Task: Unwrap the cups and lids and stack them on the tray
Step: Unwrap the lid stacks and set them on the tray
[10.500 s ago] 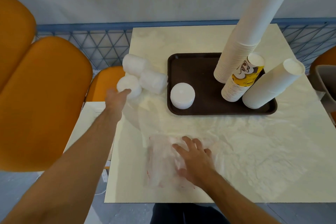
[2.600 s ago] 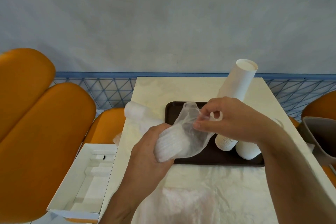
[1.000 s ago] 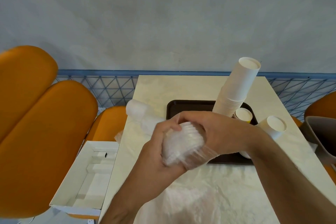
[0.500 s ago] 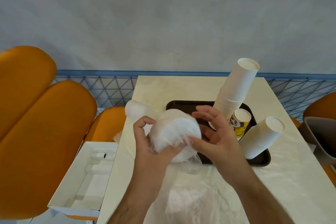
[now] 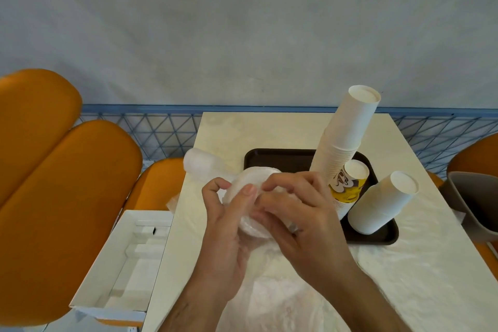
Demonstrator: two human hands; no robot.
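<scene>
Gripping a stack of lids (image 5: 252, 183) in clear plastic wrap, the left hand (image 5: 229, 226) is curling its thumb and fingers around the stack's near side, just in front of the tray (image 5: 272, 159). The right hand (image 5: 299, 213) is pinching the wrap over the same stack with bent fingers. On the tray, a tall stack of cups (image 5: 347, 135) is leaning, with a printed stack (image 5: 347, 186) and a short white stack (image 5: 382, 202) beside it. Left of the tray, another wrapped bundle (image 5: 199, 164) is lying on the table (image 5: 420, 264).
</scene>
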